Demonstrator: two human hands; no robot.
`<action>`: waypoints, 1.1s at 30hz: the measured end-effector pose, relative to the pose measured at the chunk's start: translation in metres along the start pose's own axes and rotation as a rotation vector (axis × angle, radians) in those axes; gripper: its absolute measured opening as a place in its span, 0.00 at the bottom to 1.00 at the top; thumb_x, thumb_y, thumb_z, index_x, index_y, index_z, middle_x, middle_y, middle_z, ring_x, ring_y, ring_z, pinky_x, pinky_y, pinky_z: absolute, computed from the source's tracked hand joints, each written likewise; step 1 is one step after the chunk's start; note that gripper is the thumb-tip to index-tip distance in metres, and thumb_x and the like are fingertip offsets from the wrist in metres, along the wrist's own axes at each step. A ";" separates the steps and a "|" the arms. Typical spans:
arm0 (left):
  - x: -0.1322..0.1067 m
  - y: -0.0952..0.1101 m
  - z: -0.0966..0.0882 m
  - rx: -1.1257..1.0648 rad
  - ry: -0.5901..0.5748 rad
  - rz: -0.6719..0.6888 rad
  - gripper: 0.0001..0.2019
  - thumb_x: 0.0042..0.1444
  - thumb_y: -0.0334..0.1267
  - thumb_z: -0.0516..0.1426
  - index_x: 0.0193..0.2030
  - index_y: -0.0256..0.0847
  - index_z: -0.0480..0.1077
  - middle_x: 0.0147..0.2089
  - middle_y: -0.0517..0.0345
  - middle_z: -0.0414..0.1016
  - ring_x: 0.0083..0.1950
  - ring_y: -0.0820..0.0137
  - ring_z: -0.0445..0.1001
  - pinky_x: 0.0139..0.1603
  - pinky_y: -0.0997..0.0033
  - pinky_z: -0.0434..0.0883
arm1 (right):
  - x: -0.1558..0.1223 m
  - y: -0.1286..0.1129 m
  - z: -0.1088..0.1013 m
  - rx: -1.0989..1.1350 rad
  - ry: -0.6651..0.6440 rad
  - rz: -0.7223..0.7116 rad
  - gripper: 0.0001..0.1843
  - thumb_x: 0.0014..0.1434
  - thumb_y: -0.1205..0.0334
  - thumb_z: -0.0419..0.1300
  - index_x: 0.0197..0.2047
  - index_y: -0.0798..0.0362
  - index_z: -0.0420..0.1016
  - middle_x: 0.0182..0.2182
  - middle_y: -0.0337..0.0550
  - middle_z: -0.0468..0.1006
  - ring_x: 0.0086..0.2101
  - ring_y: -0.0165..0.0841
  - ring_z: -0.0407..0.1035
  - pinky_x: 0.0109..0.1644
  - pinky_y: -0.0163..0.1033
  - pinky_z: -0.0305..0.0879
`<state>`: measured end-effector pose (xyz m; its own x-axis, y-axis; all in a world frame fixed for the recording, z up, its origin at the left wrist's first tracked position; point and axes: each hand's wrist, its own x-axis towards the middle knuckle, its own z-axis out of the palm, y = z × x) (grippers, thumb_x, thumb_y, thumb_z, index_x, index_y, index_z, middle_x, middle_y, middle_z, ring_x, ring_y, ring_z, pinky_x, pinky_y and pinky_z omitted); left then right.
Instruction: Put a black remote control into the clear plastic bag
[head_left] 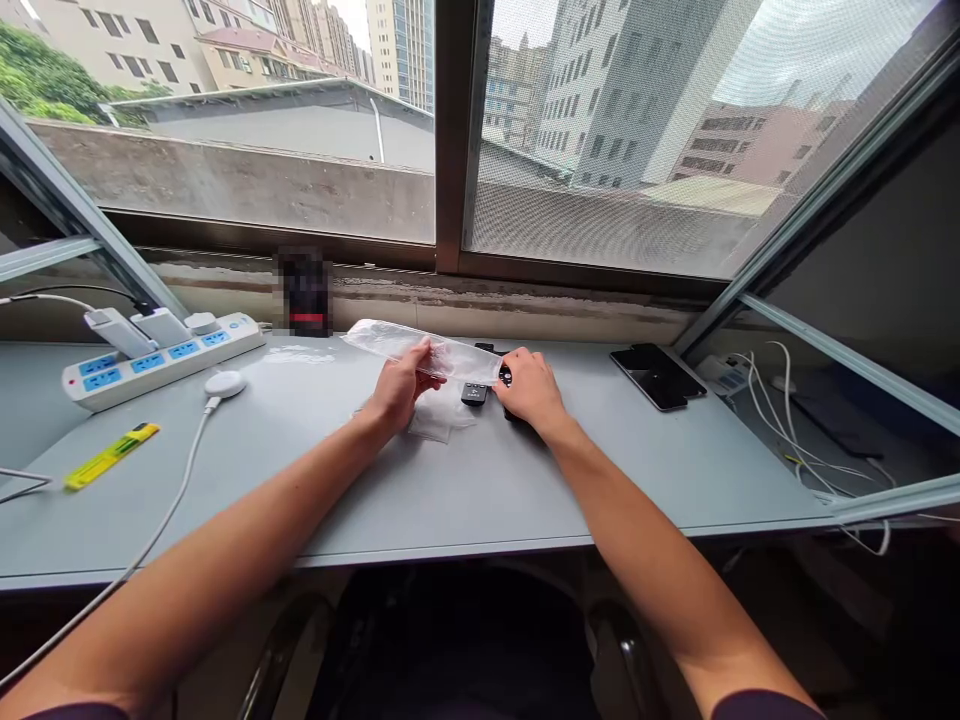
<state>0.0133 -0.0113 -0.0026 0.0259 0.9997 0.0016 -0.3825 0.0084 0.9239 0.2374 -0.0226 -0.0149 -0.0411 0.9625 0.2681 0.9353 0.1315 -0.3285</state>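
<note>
A long clear plastic bag [375, 340] stretches between both hands above the table. My left hand [401, 388] is closed, pinching the bag near its middle between thumb and fingers. At the bag's right end, my right hand [531, 385] curls over a black remote control [505, 377]; most of it is hidden by the fingers. Whether the remote's tip is inside the bag I cannot tell. Another black remote control [473, 394] lies on the table between the hands, partly behind the bag. Below the left hand lies a second clear plastic bag [433, 420].
A white power strip [180, 362] with plugs stands at the left, near a round white charger [225, 384] and its cable. A yellow packet [111, 456] lies in front. Two dark phones [658, 375] rest at the right. A blurred dark object [304, 295] stands by the window.
</note>
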 end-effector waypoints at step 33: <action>-0.005 -0.003 0.002 0.114 -0.104 0.005 0.19 0.56 0.54 0.69 0.37 0.38 0.78 0.33 0.54 0.80 0.29 0.70 0.75 0.32 0.71 0.71 | 0.000 -0.003 -0.004 0.079 -0.036 -0.015 0.17 0.64 0.66 0.65 0.56 0.50 0.81 0.56 0.49 0.78 0.50 0.43 0.75 0.60 0.46 0.65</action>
<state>0.0164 -0.0166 -0.0041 0.1221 0.9917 0.0401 -0.2761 -0.0048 0.9611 0.2358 -0.0241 -0.0108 -0.0688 0.9680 0.2415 0.9038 0.1629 -0.3957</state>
